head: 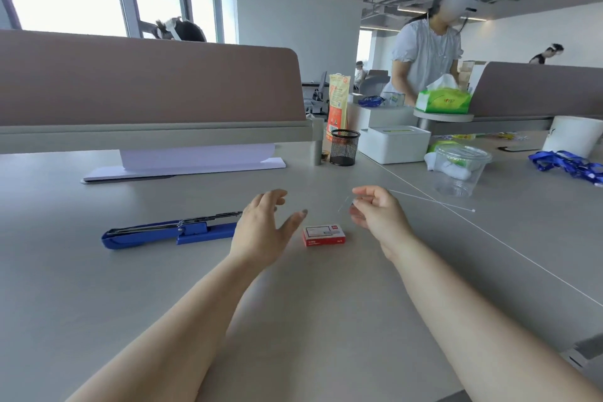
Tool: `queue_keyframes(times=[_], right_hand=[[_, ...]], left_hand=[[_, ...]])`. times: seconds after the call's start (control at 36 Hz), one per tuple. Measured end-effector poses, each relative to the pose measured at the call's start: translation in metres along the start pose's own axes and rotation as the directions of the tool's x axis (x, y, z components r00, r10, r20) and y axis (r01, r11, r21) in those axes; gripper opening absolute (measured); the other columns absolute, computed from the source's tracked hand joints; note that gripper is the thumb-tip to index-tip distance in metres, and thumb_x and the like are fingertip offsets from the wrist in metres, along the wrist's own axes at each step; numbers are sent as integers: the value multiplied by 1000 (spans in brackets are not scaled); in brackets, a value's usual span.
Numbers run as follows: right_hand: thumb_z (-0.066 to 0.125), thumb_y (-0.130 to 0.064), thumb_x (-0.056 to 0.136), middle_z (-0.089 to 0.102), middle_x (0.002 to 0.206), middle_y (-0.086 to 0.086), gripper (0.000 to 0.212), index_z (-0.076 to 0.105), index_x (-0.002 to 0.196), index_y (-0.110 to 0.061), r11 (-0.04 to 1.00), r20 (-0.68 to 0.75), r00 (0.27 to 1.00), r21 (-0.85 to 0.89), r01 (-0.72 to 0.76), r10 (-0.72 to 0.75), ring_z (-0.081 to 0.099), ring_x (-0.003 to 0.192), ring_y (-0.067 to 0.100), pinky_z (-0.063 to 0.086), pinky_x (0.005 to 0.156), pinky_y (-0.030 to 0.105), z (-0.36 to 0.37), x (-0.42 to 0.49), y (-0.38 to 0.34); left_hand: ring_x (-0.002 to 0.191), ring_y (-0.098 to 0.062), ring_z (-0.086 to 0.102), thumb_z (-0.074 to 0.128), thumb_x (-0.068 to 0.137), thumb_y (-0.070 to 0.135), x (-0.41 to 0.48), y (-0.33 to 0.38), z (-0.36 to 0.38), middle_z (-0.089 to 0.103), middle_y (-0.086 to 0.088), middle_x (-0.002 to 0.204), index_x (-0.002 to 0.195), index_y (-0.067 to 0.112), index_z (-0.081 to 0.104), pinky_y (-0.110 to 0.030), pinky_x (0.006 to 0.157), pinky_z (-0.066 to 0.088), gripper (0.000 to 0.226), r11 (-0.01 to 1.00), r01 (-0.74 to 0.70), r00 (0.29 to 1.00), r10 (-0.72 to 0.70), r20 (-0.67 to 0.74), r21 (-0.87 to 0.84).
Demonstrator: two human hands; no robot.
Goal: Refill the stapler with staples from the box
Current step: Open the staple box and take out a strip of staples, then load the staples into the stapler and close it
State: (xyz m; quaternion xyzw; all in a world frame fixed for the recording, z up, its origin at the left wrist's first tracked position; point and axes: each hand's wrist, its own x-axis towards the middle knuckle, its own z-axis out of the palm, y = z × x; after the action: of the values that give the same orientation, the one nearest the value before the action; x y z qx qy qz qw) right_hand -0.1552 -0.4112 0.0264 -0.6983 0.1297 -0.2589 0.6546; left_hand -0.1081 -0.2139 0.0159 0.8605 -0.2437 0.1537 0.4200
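A long blue stapler lies on the grey desk to the left, swung open flat with its metal staple rail showing. A small red and white staple box sits on the desk between my hands. My left hand hovers with fingers spread between the stapler's right end and the box, holding nothing. My right hand is raised above and right of the box, fingertips pinched on a thin silvery strip of staples.
A black mesh pen cup, a white box and a clear plastic tub stand at the back right. A blue lanyard lies far right. A brown partition runs behind the desk. A person stands at the neighbouring desk.
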Motion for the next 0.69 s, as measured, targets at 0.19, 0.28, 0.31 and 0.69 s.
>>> queue_keyframes(times=[0.19,0.28,0.31,0.69], right_hand=[[51,-1,87,62,81,2,20,58,86,-20,998,139,989,-21,60,-56,60,70,12,51,69,23,72,-7,-21],[48,0,87,61,79,2,18,58,90,-15,998,210,976,-29,64,-57,59,69,14,51,71,26,106,-15,-20],[47,0,87,60,79,1,18,58,91,-14,998,229,972,-26,62,-54,59,69,13,50,71,25,115,-18,-19],[53,-13,85,60,80,-14,16,60,83,-28,836,361,903,-400,375,-232,56,77,5,46,72,22,129,-33,10]], left_hand=[[114,-27,52,60,83,43,-17,-47,-73,57,-1,125,125,23,50,-38,97,39,48,956,14,999,-1,-46,294],[114,-28,50,60,85,36,-26,-69,-97,56,-3,126,125,23,52,-38,97,37,43,934,68,995,-39,-88,352],[113,-28,51,61,85,34,-28,-75,-102,57,-3,124,123,22,54,-39,96,38,41,932,63,994,-27,-103,358],[118,-24,48,60,85,34,-25,-106,-104,56,4,126,117,26,59,-35,103,28,33,929,103,990,-63,-123,355]])
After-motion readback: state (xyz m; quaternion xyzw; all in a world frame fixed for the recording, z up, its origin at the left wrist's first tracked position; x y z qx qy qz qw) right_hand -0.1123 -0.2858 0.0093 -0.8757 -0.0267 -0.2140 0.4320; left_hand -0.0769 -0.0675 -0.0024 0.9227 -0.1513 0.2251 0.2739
